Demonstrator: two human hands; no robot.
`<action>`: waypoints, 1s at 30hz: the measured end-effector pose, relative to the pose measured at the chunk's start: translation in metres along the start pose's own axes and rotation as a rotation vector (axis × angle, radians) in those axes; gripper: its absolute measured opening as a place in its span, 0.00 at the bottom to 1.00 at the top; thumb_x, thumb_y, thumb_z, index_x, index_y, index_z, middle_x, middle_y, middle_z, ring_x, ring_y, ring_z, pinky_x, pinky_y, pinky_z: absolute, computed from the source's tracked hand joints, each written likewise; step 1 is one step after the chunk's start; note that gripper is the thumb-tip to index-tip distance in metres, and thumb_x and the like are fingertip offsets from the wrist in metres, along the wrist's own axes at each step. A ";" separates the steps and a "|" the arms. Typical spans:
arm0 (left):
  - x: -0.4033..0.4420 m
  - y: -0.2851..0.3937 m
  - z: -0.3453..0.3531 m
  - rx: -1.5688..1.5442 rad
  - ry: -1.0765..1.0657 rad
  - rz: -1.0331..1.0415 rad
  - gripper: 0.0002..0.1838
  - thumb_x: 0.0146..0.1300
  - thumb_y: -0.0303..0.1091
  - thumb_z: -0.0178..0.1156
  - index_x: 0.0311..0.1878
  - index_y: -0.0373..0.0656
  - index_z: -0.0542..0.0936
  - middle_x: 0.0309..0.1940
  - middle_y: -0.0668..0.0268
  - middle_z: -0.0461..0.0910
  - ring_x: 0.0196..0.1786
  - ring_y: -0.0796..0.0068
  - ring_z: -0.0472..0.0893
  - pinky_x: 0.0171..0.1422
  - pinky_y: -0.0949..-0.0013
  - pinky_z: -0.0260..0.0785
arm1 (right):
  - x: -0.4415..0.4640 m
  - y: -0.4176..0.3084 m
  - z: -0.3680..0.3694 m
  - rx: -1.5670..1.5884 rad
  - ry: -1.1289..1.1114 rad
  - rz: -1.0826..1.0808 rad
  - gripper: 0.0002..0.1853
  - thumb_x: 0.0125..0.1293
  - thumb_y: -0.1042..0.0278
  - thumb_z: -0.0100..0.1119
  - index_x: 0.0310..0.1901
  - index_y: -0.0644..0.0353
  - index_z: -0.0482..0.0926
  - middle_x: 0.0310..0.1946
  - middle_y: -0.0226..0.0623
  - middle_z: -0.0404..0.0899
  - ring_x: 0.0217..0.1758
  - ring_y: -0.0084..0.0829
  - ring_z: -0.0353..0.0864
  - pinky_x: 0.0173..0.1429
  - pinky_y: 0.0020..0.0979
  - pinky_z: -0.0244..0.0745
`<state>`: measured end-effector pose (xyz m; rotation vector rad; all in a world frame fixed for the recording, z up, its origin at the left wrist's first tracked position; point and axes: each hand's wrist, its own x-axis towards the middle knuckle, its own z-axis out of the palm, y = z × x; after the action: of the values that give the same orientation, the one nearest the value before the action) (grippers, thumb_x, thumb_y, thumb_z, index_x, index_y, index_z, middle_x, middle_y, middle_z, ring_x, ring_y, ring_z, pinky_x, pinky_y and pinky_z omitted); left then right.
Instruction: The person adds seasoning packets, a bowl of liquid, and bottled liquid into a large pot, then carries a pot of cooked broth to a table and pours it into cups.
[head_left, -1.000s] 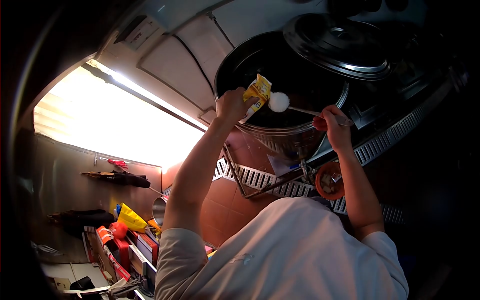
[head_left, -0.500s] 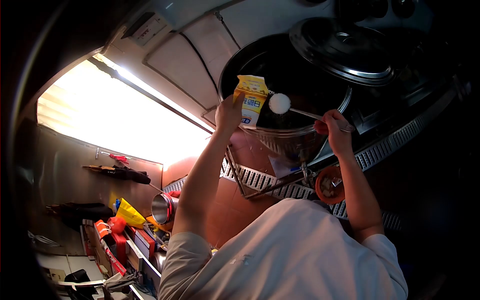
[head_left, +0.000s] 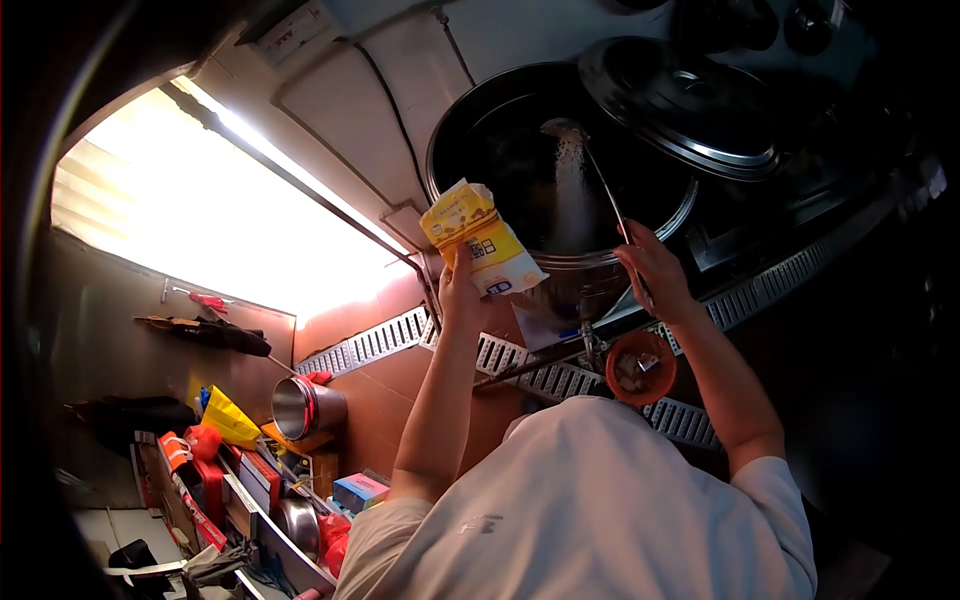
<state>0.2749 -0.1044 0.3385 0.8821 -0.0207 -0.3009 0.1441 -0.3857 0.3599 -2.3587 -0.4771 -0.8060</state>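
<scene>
My left hand [head_left: 460,292] grips a yellow-and-white packet [head_left: 505,262] with printed characters, held in front of the near left rim of a large, deep metal pot [head_left: 585,261]. Closed around the long handle of a ladle [head_left: 606,188] is my right hand [head_left: 652,268], at the pot's near right side. The ladle's bowl is tipped over the dark inside of the pot. White granules [head_left: 572,200] stream down from it. What lies at the pot's bottom is too dark to make out.
A metal lid [head_left: 690,115] rests tilted over the pot's far right side. Below the pot are a tap [head_left: 588,340] and an orange bowl [head_left: 640,367] with pieces in it. A slotted floor drain [head_left: 555,380] crosses the floor. At left stand a metal bucket [head_left: 300,408] and cluttered shelves.
The ladle, level and heaped with white granules before, has moved farther over the pot and tipped, spilling them. The packet has moved down, away from the ladle, and tilted.
</scene>
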 end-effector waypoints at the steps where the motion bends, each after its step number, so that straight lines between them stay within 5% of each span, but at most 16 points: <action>1: 0.000 0.003 -0.003 0.049 0.008 0.020 0.21 0.69 0.47 0.50 0.57 0.41 0.68 0.51 0.58 0.75 0.50 0.61 0.78 0.50 0.54 0.76 | 0.003 -0.008 -0.005 0.518 0.042 0.400 0.19 0.66 0.73 0.56 0.57 0.51 0.69 0.63 0.43 0.64 0.55 0.39 0.76 0.47 0.36 0.79; 3: 0.000 0.034 0.009 0.075 -0.092 0.049 0.20 0.70 0.44 0.49 0.57 0.40 0.67 0.51 0.57 0.75 0.51 0.59 0.78 0.51 0.54 0.76 | -0.003 -0.006 -0.001 1.042 0.083 0.808 0.22 0.65 0.72 0.59 0.60 0.50 0.66 0.61 0.41 0.64 0.50 0.37 0.78 0.43 0.35 0.79; 6: 0.001 0.081 0.023 0.057 -0.510 0.125 0.22 0.69 0.43 0.49 0.60 0.38 0.65 0.55 0.55 0.73 0.56 0.55 0.75 0.55 0.49 0.72 | -0.022 0.007 0.010 0.639 0.017 0.562 0.20 0.67 0.68 0.56 0.59 0.50 0.67 0.64 0.41 0.62 0.61 0.38 0.71 0.52 0.32 0.78; 8: 0.010 0.042 -0.010 -0.276 -0.498 0.032 0.24 0.68 0.45 0.51 0.62 0.41 0.66 0.57 0.59 0.73 0.60 0.57 0.72 0.60 0.47 0.68 | -0.014 0.007 0.015 0.329 0.181 0.077 0.14 0.70 0.68 0.50 0.56 0.54 0.69 0.65 0.39 0.60 0.67 0.39 0.65 0.60 0.33 0.75; 9: 0.006 0.023 -0.013 -0.424 -0.520 -0.029 0.25 0.67 0.46 0.53 0.63 0.45 0.66 0.58 0.63 0.73 0.61 0.60 0.71 0.63 0.51 0.65 | -0.010 -0.002 0.015 0.320 0.242 0.100 0.11 0.72 0.69 0.45 0.52 0.57 0.71 0.63 0.40 0.63 0.64 0.40 0.68 0.61 0.34 0.75; 10: -0.002 0.005 -0.001 -0.401 -0.231 0.033 0.24 0.66 0.47 0.54 0.62 0.47 0.67 0.58 0.64 0.73 0.60 0.61 0.72 0.64 0.53 0.63 | -0.012 -0.005 0.017 0.322 0.248 0.101 0.11 0.72 0.69 0.45 0.52 0.57 0.71 0.63 0.40 0.63 0.64 0.40 0.68 0.61 0.34 0.75; 12: -0.004 -0.012 0.007 -0.493 -0.065 -0.007 0.22 0.66 0.39 0.54 0.60 0.43 0.67 0.55 0.59 0.74 0.56 0.58 0.75 0.56 0.52 0.72 | -0.015 -0.008 0.017 0.599 0.313 0.348 0.10 0.72 0.70 0.43 0.52 0.60 0.69 0.60 0.43 0.67 0.62 0.41 0.71 0.61 0.35 0.75; 16: 0.014 0.023 0.002 -0.306 -0.257 -0.054 0.22 0.66 0.39 0.54 0.61 0.43 0.67 0.54 0.58 0.74 0.56 0.58 0.74 0.57 0.50 0.70 | -0.017 -0.013 -0.002 0.732 0.330 0.476 0.13 0.75 0.62 0.39 0.50 0.61 0.68 0.53 0.45 0.74 0.57 0.39 0.76 0.58 0.39 0.75; 18: 0.017 0.048 0.005 -0.413 -0.671 -0.137 0.37 0.63 0.61 0.50 0.65 0.42 0.63 0.61 0.55 0.68 0.64 0.53 0.67 0.69 0.47 0.56 | -0.017 -0.023 -0.009 0.756 0.346 0.521 0.14 0.74 0.59 0.39 0.48 0.60 0.69 0.49 0.46 0.76 0.54 0.39 0.78 0.56 0.40 0.76; 20: 0.023 0.019 -0.005 -0.502 -0.532 -0.003 0.44 0.59 0.69 0.49 0.68 0.43 0.59 0.64 0.55 0.65 0.68 0.52 0.61 0.71 0.46 0.50 | -0.011 -0.021 -0.014 0.808 0.353 0.557 0.12 0.74 0.60 0.41 0.47 0.60 0.69 0.48 0.46 0.77 0.53 0.39 0.79 0.56 0.40 0.76; 26: 0.045 -0.014 0.006 -0.394 -0.236 -0.001 0.33 0.64 0.56 0.54 0.63 0.41 0.64 0.59 0.56 0.68 0.61 0.56 0.69 0.64 0.51 0.62 | 0.010 -0.029 -0.019 0.775 0.329 0.632 0.11 0.73 0.63 0.39 0.43 0.60 0.70 0.43 0.44 0.80 0.47 0.35 0.82 0.51 0.36 0.79; 28: 0.053 -0.005 0.009 -0.328 -0.097 -0.026 0.25 0.62 0.38 0.61 0.59 0.40 0.67 0.56 0.58 0.73 0.55 0.64 0.74 0.57 0.59 0.69 | 0.015 -0.030 -0.024 0.820 0.292 0.648 0.11 0.73 0.62 0.39 0.41 0.59 0.70 0.43 0.44 0.80 0.47 0.34 0.82 0.51 0.35 0.78; 30: 0.059 0.011 0.015 -0.119 -0.117 0.022 0.22 0.61 0.34 0.61 0.56 0.38 0.70 0.51 0.59 0.76 0.51 0.67 0.77 0.53 0.63 0.71 | 0.018 -0.027 -0.024 0.836 0.330 0.668 0.11 0.73 0.62 0.40 0.40 0.58 0.69 0.41 0.43 0.81 0.46 0.33 0.82 0.50 0.34 0.78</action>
<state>0.3323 -0.1255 0.3502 0.7446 -0.1195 -0.3293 0.1340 -0.3777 0.3981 -1.4180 0.1226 -0.5079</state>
